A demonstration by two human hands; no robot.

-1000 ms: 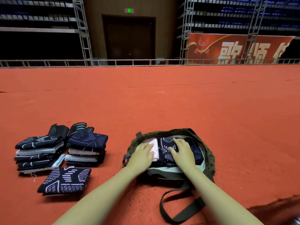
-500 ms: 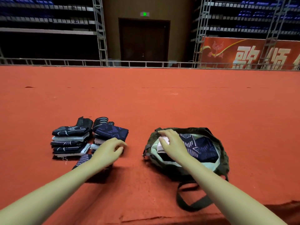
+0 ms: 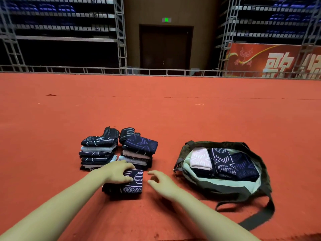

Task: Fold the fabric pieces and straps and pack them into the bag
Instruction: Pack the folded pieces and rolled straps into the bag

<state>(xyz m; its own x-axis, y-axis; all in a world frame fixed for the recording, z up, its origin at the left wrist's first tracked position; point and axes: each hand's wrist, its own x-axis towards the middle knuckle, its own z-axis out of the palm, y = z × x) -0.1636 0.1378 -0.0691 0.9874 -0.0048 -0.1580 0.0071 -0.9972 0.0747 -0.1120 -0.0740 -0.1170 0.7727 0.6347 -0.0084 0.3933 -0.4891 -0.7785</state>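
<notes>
Red carpet (image 3: 173,115) covers the floor, and all the things lie on it. Near the middle is a folded dark blue fabric piece (image 3: 132,184) with pale line patterns, lying flat on the carpet by itself. The left hand (image 3: 116,172) rests on top of it, with the fingers bent down over its far edge and the thumb on its top, so the hand is holding that piece. The right hand (image 3: 162,183) is just beside the same piece, on its right side, with the fingers loosely curled and holding nothing; it does not touch the cloth. Behind the left hand are two stacks of folded fabric, side by side and nearly touching: a left stack (image 3: 98,150) and a right stack (image 3: 139,150), both made of dark blue and pale grey layers. Off to the right, apart from the stacks, sits an open dark green bag (image 3: 260,185) with a pale green lining and a long strap (image 3: 260,218) trailing toward the person. Inside the bag lie a folded pink piece (image 3: 199,158) on the left and folded dark blue pieces (image 3: 232,164) next to it. Far away on the right hangs a red banner (image 3: 271,60) with big pale Chinese characters, cut off at the edge so the words cannot be read whole. A small green sign (image 3: 166,19) glows over a dark door (image 3: 165,47)
</notes>
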